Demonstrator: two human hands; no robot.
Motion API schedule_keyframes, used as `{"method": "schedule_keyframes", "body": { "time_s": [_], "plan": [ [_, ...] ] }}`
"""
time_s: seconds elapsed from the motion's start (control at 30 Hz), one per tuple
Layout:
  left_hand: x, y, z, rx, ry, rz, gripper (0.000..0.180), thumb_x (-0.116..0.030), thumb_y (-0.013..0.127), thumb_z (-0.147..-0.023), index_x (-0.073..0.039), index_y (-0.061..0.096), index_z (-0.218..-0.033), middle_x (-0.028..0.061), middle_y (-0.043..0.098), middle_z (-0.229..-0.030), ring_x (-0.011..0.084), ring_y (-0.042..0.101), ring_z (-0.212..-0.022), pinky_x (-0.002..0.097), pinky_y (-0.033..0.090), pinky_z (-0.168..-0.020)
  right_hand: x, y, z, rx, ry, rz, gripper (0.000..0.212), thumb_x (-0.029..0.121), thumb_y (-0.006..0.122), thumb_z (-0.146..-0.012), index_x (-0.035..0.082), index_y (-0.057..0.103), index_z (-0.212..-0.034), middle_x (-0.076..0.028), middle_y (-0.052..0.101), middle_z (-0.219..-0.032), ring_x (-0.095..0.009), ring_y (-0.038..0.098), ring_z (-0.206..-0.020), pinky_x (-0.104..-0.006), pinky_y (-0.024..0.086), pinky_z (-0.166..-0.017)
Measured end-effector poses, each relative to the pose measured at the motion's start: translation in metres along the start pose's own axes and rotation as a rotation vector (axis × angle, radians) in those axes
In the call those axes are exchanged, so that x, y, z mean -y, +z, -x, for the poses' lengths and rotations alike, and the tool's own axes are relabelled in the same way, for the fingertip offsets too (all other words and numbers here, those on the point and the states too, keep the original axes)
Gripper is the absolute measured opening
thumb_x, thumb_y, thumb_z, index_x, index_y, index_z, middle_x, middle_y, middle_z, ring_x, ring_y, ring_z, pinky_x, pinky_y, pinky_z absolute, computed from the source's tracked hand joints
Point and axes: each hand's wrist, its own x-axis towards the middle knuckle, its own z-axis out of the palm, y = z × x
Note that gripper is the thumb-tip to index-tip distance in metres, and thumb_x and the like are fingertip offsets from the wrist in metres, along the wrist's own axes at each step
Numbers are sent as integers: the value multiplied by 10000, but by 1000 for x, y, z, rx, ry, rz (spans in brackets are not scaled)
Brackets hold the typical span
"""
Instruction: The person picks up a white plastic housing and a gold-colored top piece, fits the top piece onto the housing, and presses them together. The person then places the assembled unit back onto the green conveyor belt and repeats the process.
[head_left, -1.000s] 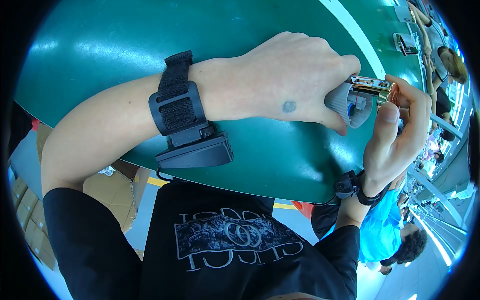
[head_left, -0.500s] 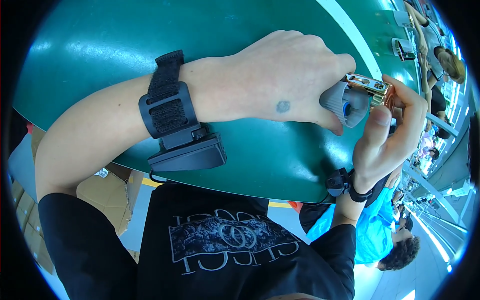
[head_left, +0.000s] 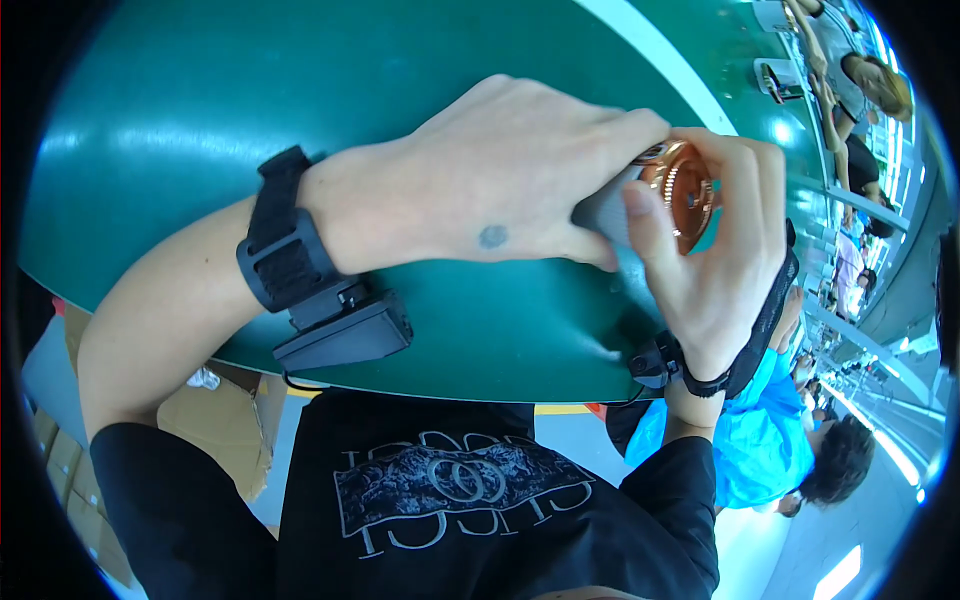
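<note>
My left hand point(head_left: 530, 165) reaches across the green table with its back up and its fingers closed round a grey cup-shaped part point(head_left: 605, 212). Its fingertips are mostly hidden behind that hand. Against the grey part's right end sits a round copper-coloured metal piece point(head_left: 692, 195) with a ridged edge. My right hand point(head_left: 720, 240) grips this metal piece, thumb on the near side and fingers curled over the far side. The two parts appear to meet, but the thumb hides some of the joint.
Beneath my hands lies a green tabletop point(head_left: 300, 60) with a white stripe point(head_left: 660, 55). Below its near edge at left is an open cardboard box point(head_left: 215, 430). A person in a blue garment point(head_left: 765, 450) sits to the right; others work farther along, near a white container point(head_left: 780, 80).
Both hands have shifted left with the parts. The metal piece has turned so its round face shows, and the grey part's open end with blue inside is now out of sight.
</note>
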Motion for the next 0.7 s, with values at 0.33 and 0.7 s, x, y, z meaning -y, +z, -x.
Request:
{"method": "schedule_keyframes", "body": {
  "time_s": [0.33, 0.7],
  "plan": [
    [-17, -11, -16, 132, -118, -28, 653, -363, 834, -805, -70, 563, -1322, 130, 721, -1017, 332, 710, -911, 413, 556, -765, -13, -30, -7, -40, 20, -127, 445, 409, 756, -892, 17, 677, -1088, -106, 595, -967, -225, 625, -838, -328, 516, -762],
    [-7, -8, 1, 121, -111, -46, 600, -407, 843, -783, -69, 614, -1223, 109, 696, -1052, 320, 696, -936, 412, 551, -772, -5, -20, -3, -43, -65, -69, 585, 549, 718, -875, 5, 697, -1090, -115, 605, -995, -226, 616, -872, -330, 497, -762]
  ]
}}
